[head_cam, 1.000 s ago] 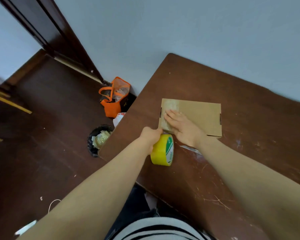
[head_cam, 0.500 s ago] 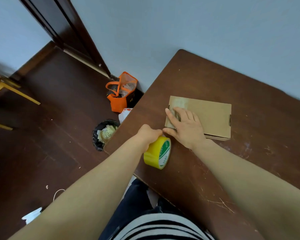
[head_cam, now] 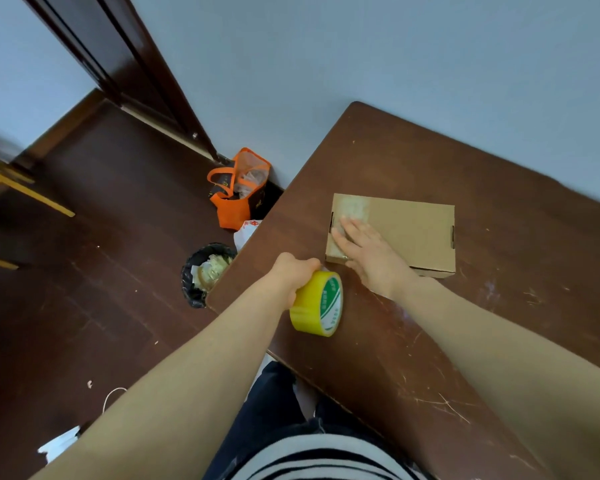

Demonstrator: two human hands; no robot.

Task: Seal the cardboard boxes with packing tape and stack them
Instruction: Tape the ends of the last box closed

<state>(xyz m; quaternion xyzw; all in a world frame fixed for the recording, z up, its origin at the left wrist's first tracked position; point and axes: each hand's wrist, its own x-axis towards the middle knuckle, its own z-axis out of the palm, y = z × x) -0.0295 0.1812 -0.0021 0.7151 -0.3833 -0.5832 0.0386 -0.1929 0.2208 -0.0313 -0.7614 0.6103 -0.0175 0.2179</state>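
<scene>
My left hand (head_cam: 293,275) is curled over the top of the yellow tape roll (head_cam: 317,304) and grips it. The roll stands on its edge on the brown table (head_cam: 465,358), just left of the middle of the frame and close to the table's left edge, with its green and white label side facing right. My right hand (head_cam: 371,258) lies flat with straight fingers (head_cam: 343,233) on the near left corner of the cardboard box (head_cam: 413,230), pressing down and holding nothing. The box is closed and lies flat on the table in the middle of the frame, a little right of the roll. A strip of clear tape (head_cam: 352,209) runs across its left end, and my fingertips rest on that strip. I cannot tell whether the strip still joins the roll.

Left of the table, on the dark floor (head_cam: 84,306), an orange bag (head_cam: 238,195) stands against the wall, and below it in the frame a black bin (head_cam: 201,271) sits partly under the table's edge. My striped shirt (head_cam: 319,459) shows at the bottom of the frame.
</scene>
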